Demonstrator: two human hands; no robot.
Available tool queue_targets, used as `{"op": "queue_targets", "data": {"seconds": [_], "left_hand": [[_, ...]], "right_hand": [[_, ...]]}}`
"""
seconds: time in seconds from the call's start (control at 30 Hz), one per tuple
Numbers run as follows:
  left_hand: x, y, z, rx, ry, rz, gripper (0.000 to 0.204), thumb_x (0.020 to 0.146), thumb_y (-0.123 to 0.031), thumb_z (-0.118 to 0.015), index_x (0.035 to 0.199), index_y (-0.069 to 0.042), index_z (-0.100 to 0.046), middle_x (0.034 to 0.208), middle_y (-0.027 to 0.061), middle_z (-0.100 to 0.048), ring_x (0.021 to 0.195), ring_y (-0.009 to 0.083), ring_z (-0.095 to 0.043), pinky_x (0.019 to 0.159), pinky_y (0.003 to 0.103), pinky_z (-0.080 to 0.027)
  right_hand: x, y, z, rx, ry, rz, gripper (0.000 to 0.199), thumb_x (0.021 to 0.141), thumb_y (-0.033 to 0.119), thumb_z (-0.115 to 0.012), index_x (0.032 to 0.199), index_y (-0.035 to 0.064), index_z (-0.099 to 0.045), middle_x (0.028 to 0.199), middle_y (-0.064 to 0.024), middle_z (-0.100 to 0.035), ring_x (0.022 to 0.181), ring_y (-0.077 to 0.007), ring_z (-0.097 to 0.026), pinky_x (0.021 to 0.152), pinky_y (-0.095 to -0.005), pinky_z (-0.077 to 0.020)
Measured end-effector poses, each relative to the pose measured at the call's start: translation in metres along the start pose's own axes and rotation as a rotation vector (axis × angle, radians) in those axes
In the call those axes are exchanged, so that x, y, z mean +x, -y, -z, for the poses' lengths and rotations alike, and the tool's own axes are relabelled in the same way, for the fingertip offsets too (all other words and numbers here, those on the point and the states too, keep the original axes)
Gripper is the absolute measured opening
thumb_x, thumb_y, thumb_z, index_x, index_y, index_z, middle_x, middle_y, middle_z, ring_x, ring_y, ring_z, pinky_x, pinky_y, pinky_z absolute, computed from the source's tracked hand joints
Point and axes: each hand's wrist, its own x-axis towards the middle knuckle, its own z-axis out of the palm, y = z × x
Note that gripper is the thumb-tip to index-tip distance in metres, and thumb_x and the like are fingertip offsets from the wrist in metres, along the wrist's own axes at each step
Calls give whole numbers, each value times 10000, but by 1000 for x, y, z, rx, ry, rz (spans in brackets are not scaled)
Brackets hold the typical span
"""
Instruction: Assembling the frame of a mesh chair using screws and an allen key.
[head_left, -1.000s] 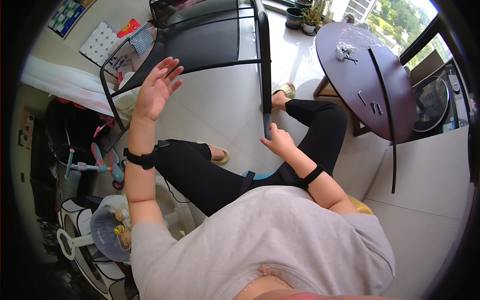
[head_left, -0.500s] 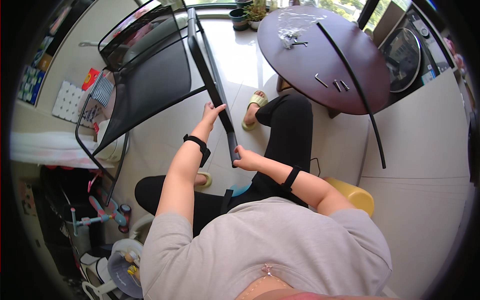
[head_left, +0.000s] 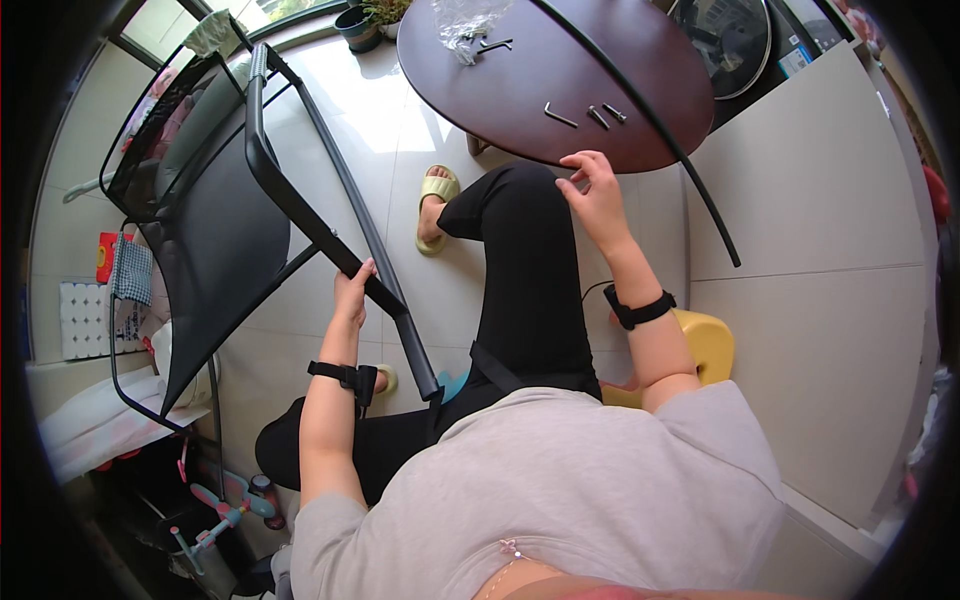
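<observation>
My left hand [head_left: 350, 292] is closed around a black metal tube of a folding-style chair frame [head_left: 295, 205], whose lower end rests by my lap. The frame joins a black mesh seat [head_left: 225, 225] on the left. My right hand [head_left: 598, 205] is raised beside the near edge of the round dark table [head_left: 480, 105], fingers apart and holding nothing. Closest to it on the tabletop are two bolts [head_left: 606, 116] and an L-shaped hex key [head_left: 560, 115]. Farther back lie a dark metal tool [head_left: 494, 46] and a clear plastic bag [head_left: 468, 18].
A long curved black rod [head_left: 660, 128] lies across the table and overhangs its edge. A yellow stool [head_left: 710, 345] stands to my right, beside a pale cabinet [head_left: 800, 230]. Flowerpots [head_left: 358, 28] are by the window. A toy scooter [head_left: 225, 510] stands at lower left.
My right hand has let go of the frame's lower end and moved up and right to the table. My left hand keeps hold; the frame has swung left and tilted in view.
</observation>
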Motion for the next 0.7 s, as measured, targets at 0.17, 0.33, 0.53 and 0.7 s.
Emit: {"op": "queue_targets", "data": {"seconds": [0.17, 0.33, 0.53, 0.7], "left_hand": [[-18, -1, -3, 37, -8, 0, 238, 786, -194, -671, 870, -30, -521, 756, 39, -562, 731, 129, -540, 733, 273, -415], [-27, -3, 3, 32, 7, 29, 322, 793, -224, -668, 952, -6, -492, 842, 62, -567, 791, 141, -559, 776, 275, -428], [-32, 2, 6, 20, 30, 36, 311, 805, -214, -656, 968, -1, -498, 851, 63, -572, 823, 145, -562, 794, 273, -429], [-37, 10, 16, -28, 12, 60, 314, 803, -200, -656, 985, 0, -497, 878, 67, -571, 847, 144, -557, 803, 274, -431]], "right_hand": [[72, -97, -14, -241, -47, -37, 173, 763, 145, -626, 893, 32, -623, 908, -76, -580, 830, -213, -575, 735, -319, -456], [110, -119, -41, -656, 64, 40, 151, 761, 213, -637, 864, 104, -661, 887, -51, -595, 913, -242, -551, 800, -372, -442], [120, -132, -47, -717, 27, 230, 143, 829, 167, -568, 841, 25, -577, 851, -78, -591, 829, -211, -571, 728, -337, -452], [60, 9, -65, 875, 342, -284, 154, 922, 86, -423, 1033, -16, -451, 806, -55, -537, 643, -102, -495, 616, -215, -421]]}}
